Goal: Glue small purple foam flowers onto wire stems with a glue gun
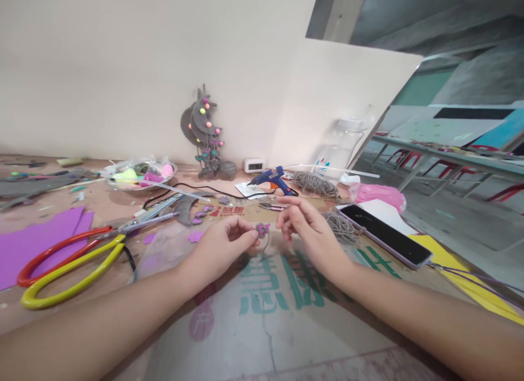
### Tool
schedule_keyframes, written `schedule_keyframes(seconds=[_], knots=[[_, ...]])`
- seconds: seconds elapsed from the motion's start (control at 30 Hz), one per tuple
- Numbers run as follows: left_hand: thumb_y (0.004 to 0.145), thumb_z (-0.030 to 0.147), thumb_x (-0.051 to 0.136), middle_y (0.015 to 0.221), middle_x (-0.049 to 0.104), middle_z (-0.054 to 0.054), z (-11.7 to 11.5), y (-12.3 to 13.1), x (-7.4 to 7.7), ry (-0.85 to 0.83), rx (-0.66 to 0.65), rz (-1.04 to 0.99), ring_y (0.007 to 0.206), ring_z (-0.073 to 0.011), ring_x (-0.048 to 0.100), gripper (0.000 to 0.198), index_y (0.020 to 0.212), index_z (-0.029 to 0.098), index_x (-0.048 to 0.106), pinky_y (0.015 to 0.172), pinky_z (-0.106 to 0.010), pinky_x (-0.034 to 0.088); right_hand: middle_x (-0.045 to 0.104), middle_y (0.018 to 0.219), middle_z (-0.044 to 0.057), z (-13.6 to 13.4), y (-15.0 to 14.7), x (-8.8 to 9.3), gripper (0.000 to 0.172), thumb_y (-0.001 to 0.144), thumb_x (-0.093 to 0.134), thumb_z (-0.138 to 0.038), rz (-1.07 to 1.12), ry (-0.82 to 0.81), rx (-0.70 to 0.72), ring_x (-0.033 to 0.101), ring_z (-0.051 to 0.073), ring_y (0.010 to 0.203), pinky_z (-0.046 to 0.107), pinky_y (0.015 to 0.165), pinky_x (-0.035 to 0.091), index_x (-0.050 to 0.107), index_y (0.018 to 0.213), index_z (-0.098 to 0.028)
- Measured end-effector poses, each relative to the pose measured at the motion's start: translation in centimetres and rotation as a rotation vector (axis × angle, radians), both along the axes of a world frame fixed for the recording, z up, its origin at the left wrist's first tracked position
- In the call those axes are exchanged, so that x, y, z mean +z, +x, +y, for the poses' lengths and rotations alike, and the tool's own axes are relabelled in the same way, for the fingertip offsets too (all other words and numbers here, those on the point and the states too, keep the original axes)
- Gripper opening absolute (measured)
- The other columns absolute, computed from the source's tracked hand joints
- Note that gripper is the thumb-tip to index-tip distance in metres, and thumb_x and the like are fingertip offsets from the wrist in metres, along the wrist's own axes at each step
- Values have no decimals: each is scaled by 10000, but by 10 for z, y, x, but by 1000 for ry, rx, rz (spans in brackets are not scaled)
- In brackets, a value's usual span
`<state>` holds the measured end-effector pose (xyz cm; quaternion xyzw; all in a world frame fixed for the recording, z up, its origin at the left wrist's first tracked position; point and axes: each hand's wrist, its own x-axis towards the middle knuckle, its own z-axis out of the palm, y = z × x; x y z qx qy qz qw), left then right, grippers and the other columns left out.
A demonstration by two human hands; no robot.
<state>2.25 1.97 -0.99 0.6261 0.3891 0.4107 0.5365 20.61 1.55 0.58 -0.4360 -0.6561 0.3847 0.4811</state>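
Between thumb and fingers, my left hand (229,243) pinches a small purple and grey craft piece (262,229), with a short grey strand hanging below it. A little to its right, my right hand (309,231) hovers with its fingers apart and loosely curled, nothing visible in them. Beyond the right hand lies a blue hot glue gun (270,180), and a pair of small thread snips (272,206) is close to its fingertips. Purple scraps (195,236) and a grey felt crescent (186,209) are near the left hand.
Large scissors (77,255) lie over purple sheets (41,239) at left. A bowl (158,184) holds bagged coloured bits. Grey yarn (315,184), a phone (385,234), a plastic jug (339,149) and a pink bundle (380,195) are at right. A moon-shaped ornament (204,124) stands by the wall.
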Motion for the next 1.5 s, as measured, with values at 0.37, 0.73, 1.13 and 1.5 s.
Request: schedule_keyframes(seconds=[0.37,0.73,1.13,1.5], knots=[[760,290,580,672,617,-11,2,0,-1,29,15,14,634,-121,569,160,712,144,534,632,-243,446,488,599,-21,2,4,-3,285,884,421,-339,-301,45,-37,445,96,550,223,544,368,504,666,-174],[754,307,578,673,627,-12,4,1,-6,16,16,-36,623,-125,580,161,721,159,527,610,-239,445,451,633,-43,2,0,-8,44,827,456,-201,-254,36,16,423,95,542,213,513,358,500,822,-205],[774,285,552,678,590,2,-1,-1,1,71,-13,76,636,-116,542,143,720,153,543,610,-222,417,475,593,-28,-5,-3,-1,236,842,481,-341,-292,-7,60,432,98,551,223,531,360,517,674,-179],[836,447,460,800,627,-50,2,-3,-2,16,60,-89,687,-141,583,382,1001,129,591,644,-249,466,460,577,-36,-8,-5,0,249,837,482,-346,-258,14,45,408,88,522,218,518,350,486,655,-175]])
